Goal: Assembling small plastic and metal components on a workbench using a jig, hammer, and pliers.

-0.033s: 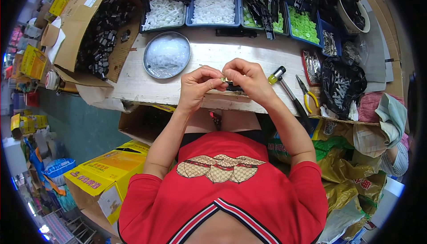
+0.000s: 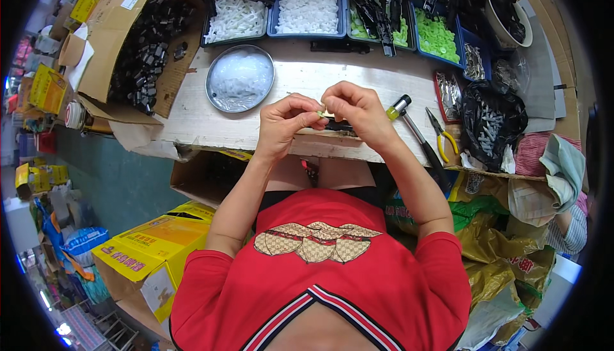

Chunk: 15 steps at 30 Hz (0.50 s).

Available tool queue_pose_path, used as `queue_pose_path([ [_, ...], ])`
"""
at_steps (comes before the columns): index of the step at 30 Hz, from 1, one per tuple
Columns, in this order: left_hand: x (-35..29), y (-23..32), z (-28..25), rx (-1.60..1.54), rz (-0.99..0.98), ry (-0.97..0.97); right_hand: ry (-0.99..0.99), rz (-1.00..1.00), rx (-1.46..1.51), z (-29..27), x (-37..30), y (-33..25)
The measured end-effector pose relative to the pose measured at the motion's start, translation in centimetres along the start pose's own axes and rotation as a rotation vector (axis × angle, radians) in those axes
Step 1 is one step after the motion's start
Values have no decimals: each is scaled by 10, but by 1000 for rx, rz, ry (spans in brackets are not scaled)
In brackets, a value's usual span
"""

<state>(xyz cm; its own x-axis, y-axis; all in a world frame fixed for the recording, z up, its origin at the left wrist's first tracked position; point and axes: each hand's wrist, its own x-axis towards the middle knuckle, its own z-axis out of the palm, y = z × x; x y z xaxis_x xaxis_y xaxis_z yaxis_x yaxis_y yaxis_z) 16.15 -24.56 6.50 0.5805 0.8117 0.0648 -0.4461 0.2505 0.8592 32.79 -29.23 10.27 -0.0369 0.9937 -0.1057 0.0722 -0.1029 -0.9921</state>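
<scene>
Near the bench's front edge, my left hand (image 2: 286, 123) pinches a small green plastic piece (image 2: 321, 114) between thumb and forefinger. Close against it, my right hand (image 2: 355, 109) has its thumb and fingertips pressed together; what they hold, if anything, is too small to name. Below the fingers a dark, narrow part (image 2: 338, 125) lies on the bench, half covered by the hands. To the right rest a hammer (image 2: 418, 135), a yellow-green screwdriver handle (image 2: 398, 108) and yellow-handled pliers (image 2: 442, 135).
A round metal dish (image 2: 240, 79) with pale contents stands left on the white bench (image 2: 307, 70). Behind it are bins of white parts (image 2: 307, 9) and green parts (image 2: 437, 36). An open carton (image 2: 167, 89) of black pieces sits left; a black bag (image 2: 492, 124) of grey screws sits right.
My right fingertips have shifted very slightly, and a little more of the dark part shows beneath the hands. My left hand stays in place with the green piece.
</scene>
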Motion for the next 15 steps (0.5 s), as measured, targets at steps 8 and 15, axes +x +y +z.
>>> queue_pose_path([
  [8, -1, -1, 1, -9, 2, 7, 89, 14, 360, 11, -2, 3],
  [15, -5, -11, -3, 27, 65, 51, 130, -27, 214, 20, -6, 12],
])
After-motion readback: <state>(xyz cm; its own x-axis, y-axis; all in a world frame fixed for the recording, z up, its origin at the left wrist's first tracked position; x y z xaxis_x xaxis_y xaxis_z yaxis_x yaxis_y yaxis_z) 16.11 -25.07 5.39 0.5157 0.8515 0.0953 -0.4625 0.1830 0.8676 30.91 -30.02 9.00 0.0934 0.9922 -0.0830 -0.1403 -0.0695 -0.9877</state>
